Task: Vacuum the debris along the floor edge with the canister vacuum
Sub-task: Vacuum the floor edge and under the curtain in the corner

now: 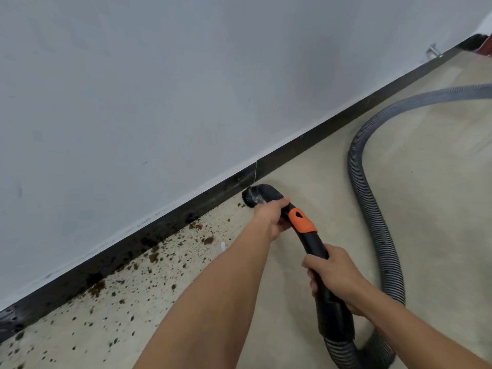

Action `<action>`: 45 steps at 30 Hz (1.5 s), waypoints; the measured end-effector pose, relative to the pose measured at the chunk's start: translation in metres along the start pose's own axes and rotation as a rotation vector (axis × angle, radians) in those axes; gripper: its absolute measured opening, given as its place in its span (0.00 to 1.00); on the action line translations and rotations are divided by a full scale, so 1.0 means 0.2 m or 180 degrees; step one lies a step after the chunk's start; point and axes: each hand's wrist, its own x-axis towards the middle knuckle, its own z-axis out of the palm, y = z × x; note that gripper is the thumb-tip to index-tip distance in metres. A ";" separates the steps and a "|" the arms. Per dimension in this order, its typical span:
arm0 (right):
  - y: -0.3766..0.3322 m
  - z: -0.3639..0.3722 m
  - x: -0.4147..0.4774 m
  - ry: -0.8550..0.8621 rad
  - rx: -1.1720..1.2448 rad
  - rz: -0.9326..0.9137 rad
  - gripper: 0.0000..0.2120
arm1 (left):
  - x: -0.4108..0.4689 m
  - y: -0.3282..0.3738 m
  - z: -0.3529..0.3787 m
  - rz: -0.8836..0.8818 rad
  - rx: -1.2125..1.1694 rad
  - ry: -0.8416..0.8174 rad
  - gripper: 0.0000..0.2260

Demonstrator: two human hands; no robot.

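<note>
Fingers of the left hand and right hand grip the vacuum wand. Its brush head sits at the baseboard, beside debris.

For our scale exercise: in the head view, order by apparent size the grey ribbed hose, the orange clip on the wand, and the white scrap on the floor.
Largest: grey ribbed hose
Middle: orange clip
Smallest: white scrap

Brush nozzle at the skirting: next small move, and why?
Probably slide the black round brush nozzle leftward along the black skirting board into the brown crumbly debris. The beige floor to its right looks clean, the scatter starts just left of it, and the left hand and right hand grip the black plastic wand.
</note>
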 end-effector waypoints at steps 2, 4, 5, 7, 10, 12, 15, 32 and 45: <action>-0.01 0.05 0.01 -0.0245 0.0131 0.0055 0.06 | 0.00 0.04 -0.07 -0.0019 0.0073 0.0147 0.18; -0.01 0.08 -0.02 -0.0435 0.0074 0.0091 0.06 | -0.03 0.05 -0.15 -0.0086 0.0216 0.0297 0.19; -0.01 0.09 -0.04 -0.0509 0.0005 0.0083 0.06 | -0.04 0.05 -0.19 -0.0147 0.0256 0.0347 0.19; 0.01 0.13 -0.08 -0.0509 -0.0156 -0.0008 0.06 | -0.07 0.03 -0.24 -0.0159 0.0286 0.0395 0.19; 0.03 0.22 -0.08 -0.0095 -0.0257 -0.0116 0.06 | -0.07 0.05 -0.24 0.0084 0.0362 0.0414 0.17; 0.03 0.30 -0.07 0.0166 -0.0191 -0.0136 0.06 | -0.08 0.07 -0.21 0.0193 0.0504 0.0340 0.17; 0.02 0.38 -0.08 0.0318 0.0195 -0.0010 0.06 | -0.14 0.07 -0.20 0.0084 0.0631 0.0062 0.16; -0.16 0.31 -0.04 0.0282 0.1693 0.0219 0.04 | -0.19 0.17 0.03 0.0049 0.0839 -0.0371 0.06; 0.02 0.53 -0.28 -0.0326 0.1288 0.0342 0.03 | -0.30 0.14 -0.45 -0.0497 0.1173 -0.0472 0.06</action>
